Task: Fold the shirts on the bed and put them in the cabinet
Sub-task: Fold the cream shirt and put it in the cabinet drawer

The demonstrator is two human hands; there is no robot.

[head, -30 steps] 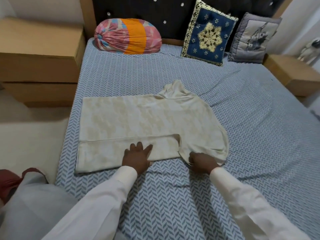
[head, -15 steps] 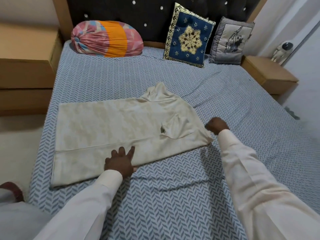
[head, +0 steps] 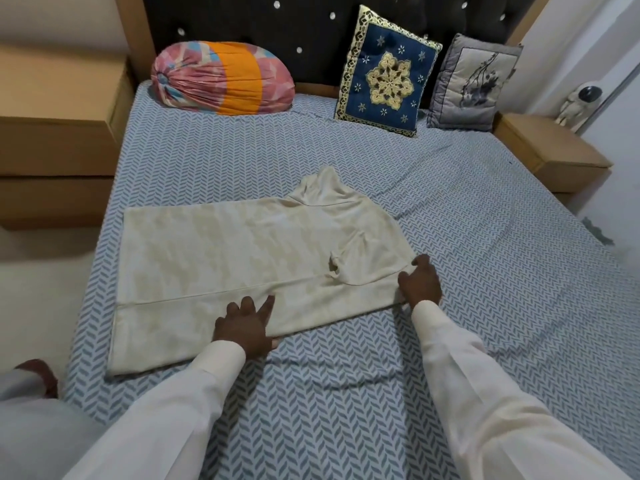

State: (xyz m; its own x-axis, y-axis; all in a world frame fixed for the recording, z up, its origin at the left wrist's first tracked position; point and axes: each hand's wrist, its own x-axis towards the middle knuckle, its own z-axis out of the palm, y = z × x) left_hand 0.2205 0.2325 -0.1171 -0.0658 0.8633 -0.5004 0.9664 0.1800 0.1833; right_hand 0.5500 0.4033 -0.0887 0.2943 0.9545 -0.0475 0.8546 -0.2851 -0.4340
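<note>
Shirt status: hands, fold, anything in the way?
Left hand flat on shirt, near edge. Right hand at its right corner, grip unclear. Near side and sleeve folded in, far sleeve out. Bed around it clear; pillows far off.

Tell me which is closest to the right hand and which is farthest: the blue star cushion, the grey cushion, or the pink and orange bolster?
From the right hand:
1. Grey cushion, far right by the headboard.
2. Blue star cushion, middle of the headboard. These two are nearly too close to call.
3. Pink and orange bolster, far left.
</note>
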